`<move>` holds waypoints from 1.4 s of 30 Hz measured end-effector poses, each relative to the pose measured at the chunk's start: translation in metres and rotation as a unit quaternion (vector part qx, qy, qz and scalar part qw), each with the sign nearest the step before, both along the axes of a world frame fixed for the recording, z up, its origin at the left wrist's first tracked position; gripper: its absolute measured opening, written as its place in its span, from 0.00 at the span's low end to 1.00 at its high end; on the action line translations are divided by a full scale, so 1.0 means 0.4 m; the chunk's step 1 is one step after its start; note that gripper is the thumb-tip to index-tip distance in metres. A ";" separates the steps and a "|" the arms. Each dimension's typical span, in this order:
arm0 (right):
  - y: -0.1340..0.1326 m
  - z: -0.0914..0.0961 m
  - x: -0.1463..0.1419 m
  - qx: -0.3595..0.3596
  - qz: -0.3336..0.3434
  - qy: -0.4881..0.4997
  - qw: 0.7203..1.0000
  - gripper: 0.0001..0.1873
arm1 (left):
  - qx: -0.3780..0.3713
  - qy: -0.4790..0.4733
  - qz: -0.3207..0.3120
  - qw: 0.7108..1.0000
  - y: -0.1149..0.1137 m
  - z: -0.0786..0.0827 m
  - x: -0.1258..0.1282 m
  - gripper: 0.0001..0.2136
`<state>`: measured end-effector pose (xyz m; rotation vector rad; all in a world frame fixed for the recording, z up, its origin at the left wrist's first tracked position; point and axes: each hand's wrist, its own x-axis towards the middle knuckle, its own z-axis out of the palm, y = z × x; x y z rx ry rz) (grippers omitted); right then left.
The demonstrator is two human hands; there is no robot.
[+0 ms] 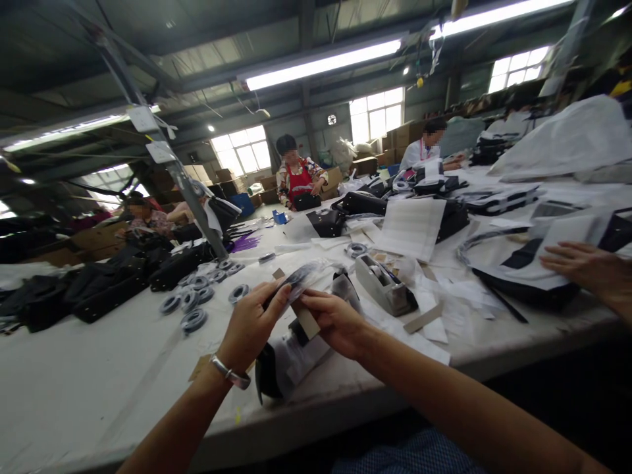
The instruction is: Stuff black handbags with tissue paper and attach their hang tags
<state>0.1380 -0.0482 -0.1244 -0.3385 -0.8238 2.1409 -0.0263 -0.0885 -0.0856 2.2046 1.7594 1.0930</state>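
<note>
My left hand is closed on a dark strap wrapped in clear plastic, gripped between thumb and fingers. Close beside it, my right hand pinches at a brown cardboard strip where it meets the plastic; its fingertips are partly hidden. Below both hands, near the table edge, lies a black bag piece with translucent wrapping. A grey tape dispenser stands just right of my hands.
Several coiled grey rings lie left on the white table. Black bags are piled farther left by a metal post. At right, a co-worker's hand rests on a paper-covered bag. Other people work across the table.
</note>
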 end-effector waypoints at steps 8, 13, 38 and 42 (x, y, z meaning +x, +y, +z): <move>-0.002 0.013 0.004 -0.018 -0.021 -0.003 1.000 0.12 | 0.034 -0.031 -0.036 0.998 0.003 -0.009 0.017 0.14; -0.004 0.021 -0.006 -0.023 -0.067 -0.034 0.997 0.13 | 0.037 -0.052 -0.043 0.997 0.008 -0.016 0.025 0.15; -0.048 -0.049 0.018 -0.005 -0.091 0.069 0.993 0.16 | -0.028 -0.368 -0.039 0.929 0.011 -0.032 0.048 0.20; -0.056 -0.039 -0.004 -0.004 -0.119 0.067 0.991 0.15 | -0.026 -0.345 -0.037 0.938 0.006 -0.032 0.048 0.21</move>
